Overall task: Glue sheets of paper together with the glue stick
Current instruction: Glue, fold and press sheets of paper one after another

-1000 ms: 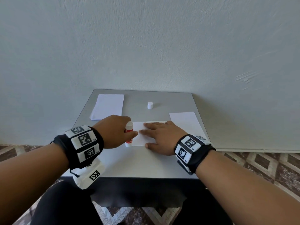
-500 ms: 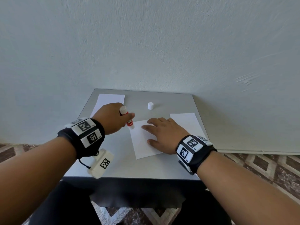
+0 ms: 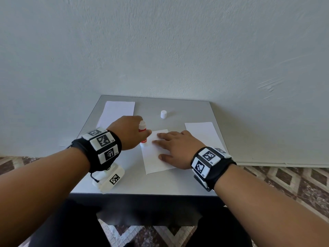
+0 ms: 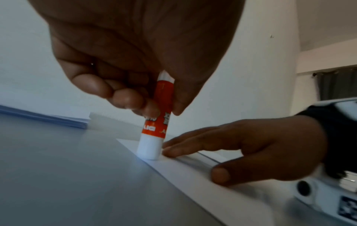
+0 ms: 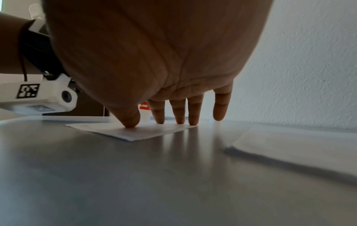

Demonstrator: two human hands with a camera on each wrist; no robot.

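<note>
Gluing pass on the middle sheet, left edge.

Head: I see left hand (image 3: 130, 134) gripping the stick (image 3: 143, 133), tip down on the sheet (image 3: 156, 157); right hand (image 3: 175, 148) flat on it, fingers straight, presumably to stop it sliding. Cap (image 3: 163, 114) parked behind; paper stacks (image 3: 116, 112) left and right. Left wrist: fingers (image 4: 123, 97) pinch the stick upright, white end on the paper edge, probably for even pressure. Right wrist: fingertips (image 5: 160, 119) pin the sheet to the table (image 5: 154, 175).

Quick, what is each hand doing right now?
Left hand: grips the glue stick.
Right hand: open, pressing flat on the sheet of paper.
</note>
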